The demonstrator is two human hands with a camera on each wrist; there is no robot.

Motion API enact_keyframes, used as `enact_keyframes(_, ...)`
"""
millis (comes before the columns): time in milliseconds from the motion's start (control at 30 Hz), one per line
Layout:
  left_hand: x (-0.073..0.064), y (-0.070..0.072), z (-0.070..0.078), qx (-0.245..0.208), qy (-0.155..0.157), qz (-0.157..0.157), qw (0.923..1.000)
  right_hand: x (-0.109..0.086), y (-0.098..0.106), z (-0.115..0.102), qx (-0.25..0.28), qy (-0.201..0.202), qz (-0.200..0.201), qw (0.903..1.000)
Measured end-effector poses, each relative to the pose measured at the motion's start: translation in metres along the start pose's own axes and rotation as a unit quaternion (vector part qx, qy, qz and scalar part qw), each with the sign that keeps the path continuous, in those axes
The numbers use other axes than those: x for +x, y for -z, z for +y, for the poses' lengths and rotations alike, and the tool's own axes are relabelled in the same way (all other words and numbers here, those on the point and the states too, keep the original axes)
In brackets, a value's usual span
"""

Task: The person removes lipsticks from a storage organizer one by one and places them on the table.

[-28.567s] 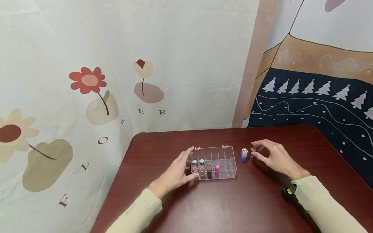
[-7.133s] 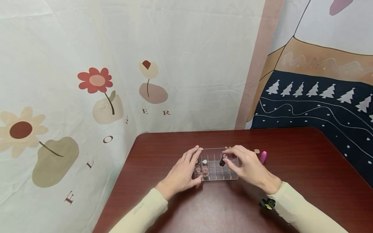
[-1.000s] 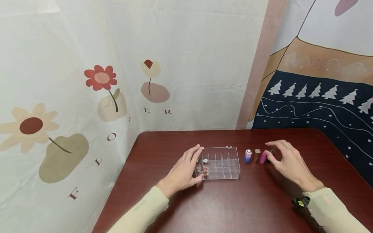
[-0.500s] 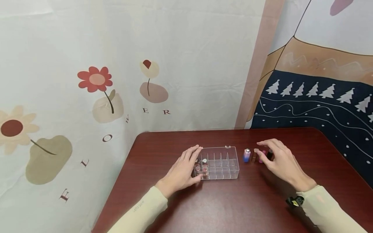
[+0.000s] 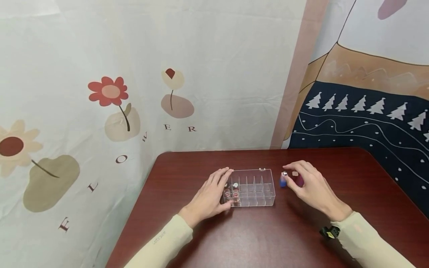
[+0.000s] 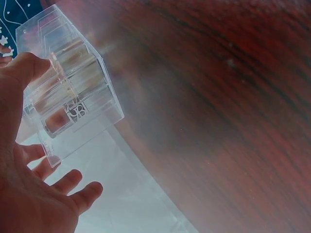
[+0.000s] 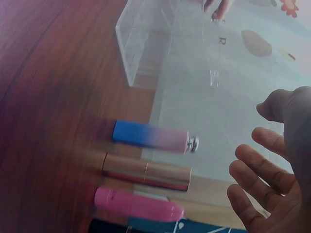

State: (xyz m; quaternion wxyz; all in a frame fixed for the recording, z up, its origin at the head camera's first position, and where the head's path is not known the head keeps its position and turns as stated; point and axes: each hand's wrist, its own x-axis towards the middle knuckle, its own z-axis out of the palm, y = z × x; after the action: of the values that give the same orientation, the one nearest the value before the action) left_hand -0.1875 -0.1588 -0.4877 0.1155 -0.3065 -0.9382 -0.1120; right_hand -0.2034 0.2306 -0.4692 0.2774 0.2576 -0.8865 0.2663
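Observation:
My left hand (image 5: 205, 196) grips the left end of a clear compartment box (image 5: 258, 203), thumb at the front and fingers at the back. Several lipsticks (image 5: 235, 194) stand in its left compartments; the left wrist view shows them through the plastic. Right of the box stand a blue-and-pink lipstick (image 7: 150, 137), a brown-gold lipstick tube (image 7: 146, 171), a bright pink tube (image 7: 138, 205) and a black tube (image 7: 107, 226), side by side. My right hand (image 5: 313, 190) is beside the blue-and-pink lipstick, fingers spread and apart from it in the right wrist view; it hides most of the row from the head view.
Box and tubes are on a dark red wooden table (image 5: 234, 238). A pale cloth with printed flowers (image 5: 218, 74) hangs behind it, and a navy cloth with white trees (image 5: 362, 123) hangs at the right.
Earlier the dark and pink tubes stood in the box; then my right hand held the dark one above it. Over the last second, that hand moved left along the row. My left hand stayed put.

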Motion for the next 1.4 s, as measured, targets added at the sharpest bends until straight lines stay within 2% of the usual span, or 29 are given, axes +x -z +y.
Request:
enact_keyframes(400,-0.002,0.002,-0.001,-0.003,0.000,0.002,1.0000,0.010,-0.015,-0.023,0.009,0.040,-0.022,0.9989)
enact_keyframes(633,-0.002,0.001,0.000,0.000,-0.002,0.004,1.0000,0.017,-0.026,-0.032,0.025,0.075,-0.036,0.9962)
enact_keyframes(1133,-0.002,0.002,0.002,0.007,-0.007,0.015,0.9998,0.029,-0.047,-0.050,0.054,0.080,-0.085,0.9916)
enact_keyframes(1400,-0.004,0.002,0.002,0.008,-0.002,0.013,0.9999,0.034,-0.058,-0.059,0.075,0.102,-0.115,0.9853)
